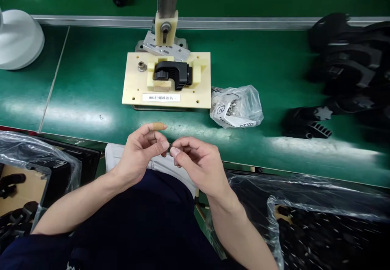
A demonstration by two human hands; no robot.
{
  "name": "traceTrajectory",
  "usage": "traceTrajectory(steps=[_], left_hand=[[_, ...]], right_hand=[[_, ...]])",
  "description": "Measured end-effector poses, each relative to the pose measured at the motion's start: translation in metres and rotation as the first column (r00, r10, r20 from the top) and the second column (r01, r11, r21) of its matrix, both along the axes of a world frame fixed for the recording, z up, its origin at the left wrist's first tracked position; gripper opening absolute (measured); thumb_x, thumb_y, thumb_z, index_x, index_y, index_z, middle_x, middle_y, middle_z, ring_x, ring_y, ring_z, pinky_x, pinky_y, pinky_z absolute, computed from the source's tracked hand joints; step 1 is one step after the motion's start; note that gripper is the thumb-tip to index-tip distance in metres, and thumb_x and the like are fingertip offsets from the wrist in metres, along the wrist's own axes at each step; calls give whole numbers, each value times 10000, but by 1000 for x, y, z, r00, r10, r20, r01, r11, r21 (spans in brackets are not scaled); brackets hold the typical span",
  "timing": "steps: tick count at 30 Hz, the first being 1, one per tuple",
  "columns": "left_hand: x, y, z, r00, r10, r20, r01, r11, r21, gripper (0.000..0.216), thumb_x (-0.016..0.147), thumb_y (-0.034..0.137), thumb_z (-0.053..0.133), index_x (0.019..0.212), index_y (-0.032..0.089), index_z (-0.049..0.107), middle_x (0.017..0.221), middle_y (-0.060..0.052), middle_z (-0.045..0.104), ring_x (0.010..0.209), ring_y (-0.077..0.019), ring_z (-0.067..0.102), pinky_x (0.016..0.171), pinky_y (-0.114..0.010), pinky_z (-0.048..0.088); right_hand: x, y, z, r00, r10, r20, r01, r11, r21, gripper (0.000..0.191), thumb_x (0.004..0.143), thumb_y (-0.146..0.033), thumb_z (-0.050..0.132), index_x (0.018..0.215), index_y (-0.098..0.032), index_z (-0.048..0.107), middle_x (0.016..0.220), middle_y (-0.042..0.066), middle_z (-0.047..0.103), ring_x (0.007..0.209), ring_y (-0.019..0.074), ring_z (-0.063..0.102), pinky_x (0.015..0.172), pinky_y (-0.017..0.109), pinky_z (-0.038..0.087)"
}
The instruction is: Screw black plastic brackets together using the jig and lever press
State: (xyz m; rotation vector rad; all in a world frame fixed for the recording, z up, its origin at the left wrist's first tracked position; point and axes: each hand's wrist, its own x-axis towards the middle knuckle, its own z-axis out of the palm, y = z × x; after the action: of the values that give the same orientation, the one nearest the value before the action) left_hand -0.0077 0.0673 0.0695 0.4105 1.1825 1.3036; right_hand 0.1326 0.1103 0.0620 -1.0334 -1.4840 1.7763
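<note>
The fingers [160, 147] of the left hand [138, 150] and of the right hand [202, 160] met slightly below and left of the frame's centre, thumbs and fingertips pinching a small dark piece [170, 145] between them (too tiny and hidden to identify). A tan wrap [158, 126] covered one left fingertip. Above them, at upper centre, a cream fixture [131, 79] stood on the green worktop [91, 79], a black curved part [179, 70] seated in it. Beside its right edge lay a clear bag [254, 103] of small metal pieces [233, 106]. Black assemblies [350, 63] crowded the upper right; a plastic-lined bin [304, 186] filled the lower right.
</note>
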Motion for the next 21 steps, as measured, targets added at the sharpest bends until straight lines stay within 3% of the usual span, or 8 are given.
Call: traceTrajectory(steps=[4,8,11,13,15,17,21], left_hand=[[-5,-2,-2,998,3,-58,-1,999,39,295,696,119,749,957,180,627,638,47,591,580,-74,537,595,-201,460],[-14,-2,-4,976,-35,-217,68,987,145,283,736,90,702,990,178,614,667,38,599,629,-79,565,622,-193,478],[-25,7,-3,932,-71,-356,161,960,231,225,761,96,670,971,161,619,695,16,611,662,-92,582,647,-208,497],[-35,20,0,902,-55,-429,193,938,287,206,746,98,677,941,148,630,725,-4,627,686,-106,595,654,-219,505],[-46,38,5,874,21,-486,167,926,340,209,718,105,701,914,146,641,787,-26,644,749,-130,613,684,-239,515],[-56,60,9,839,136,-527,95,917,387,201,700,118,723,881,154,643,857,-39,644,856,-168,623,733,-266,519],[-72,102,12,763,273,-586,34,888,458,197,725,151,729,879,180,610,925,-33,606,1063,-236,582,805,-322,502]], right_hand=[[-7,0,-1,1000,4,31,-6,997,71,102,795,-189,579,696,-165,592,564,-27,519,497,79,434,482,224,367],[-11,4,-2,998,40,56,-48,988,146,111,796,-152,571,686,-163,582,588,-24,507,526,83,425,486,224,353],[-17,13,-3,996,43,74,-64,947,316,111,803,-136,573,698,-170,583,632,-11,537,548,94,459,493,235,373],[-24,25,-4,995,-28,95,-26,853,521,123,819,-134,570,707,-182,592,663,1,570,572,107,501,522,251,410],[-33,43,-4,977,-166,134,22,702,712,128,839,-156,568,728,-201,615,714,23,605,646,140,559,601,285,466],[-44,65,-5,926,-326,192,35,579,814,121,861,-202,567,769,-223,643,788,51,624,761,185,599,705,331,501],[-64,107,-6,819,-489,300,-14,506,863,146,913,-296,536,860,-239,660,890,77,617,901,229,604,783,374,522]])
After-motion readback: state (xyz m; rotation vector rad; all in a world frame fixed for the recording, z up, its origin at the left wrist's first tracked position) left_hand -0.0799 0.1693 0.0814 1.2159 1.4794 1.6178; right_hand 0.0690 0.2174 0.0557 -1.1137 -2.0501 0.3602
